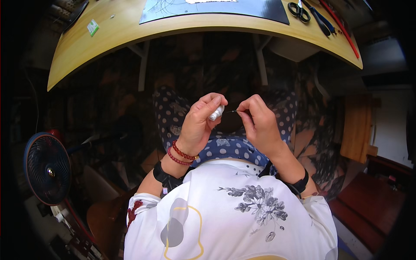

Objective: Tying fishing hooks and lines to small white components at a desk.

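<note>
A curved, light wooden worktop is spanning the top of the view, above a dim, dark-patterned floor. A person is sitting below it, wearing a white flower-printed top and a blue polka-dot garment over the lap.

At far left, a round black-caged floor fan is standing on the floor, well apart from the hands. On the worktop's left part a small green-and-white label is lying flat. A dark grey rectangular mat is occupying the worktop's middle. At its right end, black-handled scissors are lying beside a blue-handled tool and a long red rod.

Above the lap, the left hand is curling closed, its fingers pinching a small white spool of thread; red bead bracelets and a black band are sitting on that wrist. Just to the right, the right hand is holding its thumb and fingertips pressed together on a thin dark needle, whose free end is pointing left toward the spool. The needle's tip is lying just beside the spool; whether it is touching cannot be told. The two hands are near each other but apart. A black band is circling the right wrist.
</note>
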{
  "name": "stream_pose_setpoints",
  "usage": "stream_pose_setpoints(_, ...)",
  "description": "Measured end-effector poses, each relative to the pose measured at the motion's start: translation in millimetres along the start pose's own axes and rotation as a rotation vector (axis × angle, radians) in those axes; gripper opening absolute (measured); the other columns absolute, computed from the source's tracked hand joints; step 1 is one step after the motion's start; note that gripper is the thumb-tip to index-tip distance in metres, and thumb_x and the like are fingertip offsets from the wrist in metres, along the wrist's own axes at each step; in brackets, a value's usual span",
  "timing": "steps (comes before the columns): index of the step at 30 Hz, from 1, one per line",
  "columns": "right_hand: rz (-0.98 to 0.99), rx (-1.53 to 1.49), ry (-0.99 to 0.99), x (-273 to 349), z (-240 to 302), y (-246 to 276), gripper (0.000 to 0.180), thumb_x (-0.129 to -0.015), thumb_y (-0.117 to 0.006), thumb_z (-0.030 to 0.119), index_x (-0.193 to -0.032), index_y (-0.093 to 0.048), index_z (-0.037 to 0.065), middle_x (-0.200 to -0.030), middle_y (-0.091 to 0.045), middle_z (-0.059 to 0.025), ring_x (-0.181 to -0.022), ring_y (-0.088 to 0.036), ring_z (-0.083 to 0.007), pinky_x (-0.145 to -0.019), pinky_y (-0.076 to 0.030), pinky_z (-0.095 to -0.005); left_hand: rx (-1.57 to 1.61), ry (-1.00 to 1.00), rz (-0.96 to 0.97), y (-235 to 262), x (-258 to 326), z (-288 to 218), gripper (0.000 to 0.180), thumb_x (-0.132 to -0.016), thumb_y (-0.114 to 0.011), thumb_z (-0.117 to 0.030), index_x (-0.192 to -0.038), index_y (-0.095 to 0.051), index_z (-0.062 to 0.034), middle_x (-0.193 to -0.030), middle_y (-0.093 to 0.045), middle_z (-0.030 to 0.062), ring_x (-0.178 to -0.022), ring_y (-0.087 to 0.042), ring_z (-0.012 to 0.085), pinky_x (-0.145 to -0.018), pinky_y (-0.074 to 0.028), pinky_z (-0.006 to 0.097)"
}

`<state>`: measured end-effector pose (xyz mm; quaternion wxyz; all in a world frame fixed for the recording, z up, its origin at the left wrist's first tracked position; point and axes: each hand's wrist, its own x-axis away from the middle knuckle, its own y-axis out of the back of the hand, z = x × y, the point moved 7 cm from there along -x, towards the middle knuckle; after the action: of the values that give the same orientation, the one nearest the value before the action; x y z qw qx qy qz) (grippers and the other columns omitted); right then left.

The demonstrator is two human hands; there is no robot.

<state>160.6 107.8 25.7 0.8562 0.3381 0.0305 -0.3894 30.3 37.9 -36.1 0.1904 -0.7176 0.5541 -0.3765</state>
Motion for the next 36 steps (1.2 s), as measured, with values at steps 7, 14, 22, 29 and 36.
stream_pose_setpoints(7, -0.065, 0.065, 0.084, 10, -3, -4, 0.021, -0.081, -0.066, -0.014, -0.096, -0.056, -0.002, -0.088, -0.056, -0.0159, -0.079, -0.061, -0.0343, -0.068, -0.051, -0.0404, -0.018, -0.024, -0.076, -7, 9, -4, 0.014, -0.103, -0.061, -0.024, -0.103, -0.065, -0.0101, -0.094, -0.060, -0.0039, -0.078, -0.050, 0.0028, -0.066, -0.040, 0.020)
stream_pose_setpoints(14, -0.133, 0.082, 0.115, 17, -6, -3, 0.025, -0.079, -0.067, -0.016, -0.096, -0.056, -0.001, -0.089, -0.058, -0.0159, -0.079, -0.062, -0.0339, -0.069, -0.052, -0.0392, -0.033, -0.004, -0.056, -5, 13, -1, 0.014, -0.103, -0.062, -0.024, -0.100, -0.064, -0.0102, -0.093, -0.058, -0.0047, -0.074, -0.047, 0.0033, -0.066, -0.039, 0.020)
stream_pose_setpoints(22, -0.242, 0.256, 0.193, 11, -4, 22, 0.024, -0.079, -0.070, -0.013, -0.095, -0.058, 0.001, -0.089, -0.060, -0.0136, -0.078, -0.064, -0.0308, -0.066, -0.055, -0.0367, -0.132, 0.028, -0.108, 22, 7, -4, 0.028, -0.106, -0.057, -0.025, -0.125, -0.064, -0.0052, -0.106, -0.064, 0.0000, -0.074, -0.056, 0.0023, -0.066, -0.047, 0.016)
stream_pose_setpoints(29, -0.224, 0.369, 0.337, 3, 4, 35, 0.023, -0.078, -0.074, -0.009, -0.093, -0.061, 0.003, -0.086, -0.061, -0.0103, -0.076, -0.065, -0.0274, -0.063, -0.055, -0.0339, -0.887, -0.058, -0.440, 114, 25, -52, 0.026, -0.095, -0.071, -0.022, -0.111, -0.070, -0.0007, -0.101, -0.074, 0.0074, -0.061, -0.062, 0.0069, -0.057, -0.047, 0.021)
stream_pose_setpoints(36, -0.212, 0.337, 0.353, -2, 8, 47, 0.025, -0.077, -0.074, -0.012, -0.093, -0.061, 0.002, -0.087, -0.062, -0.0114, -0.078, -0.066, -0.0284, -0.065, -0.056, -0.0337, -1.449, -0.617, -0.757, 115, 47, -120, 0.025, -0.080, -0.081, -0.016, -0.100, -0.074, -0.0026, -0.084, -0.073, 0.0106, -0.065, -0.064, 0.0119, -0.063, -0.048, 0.027)
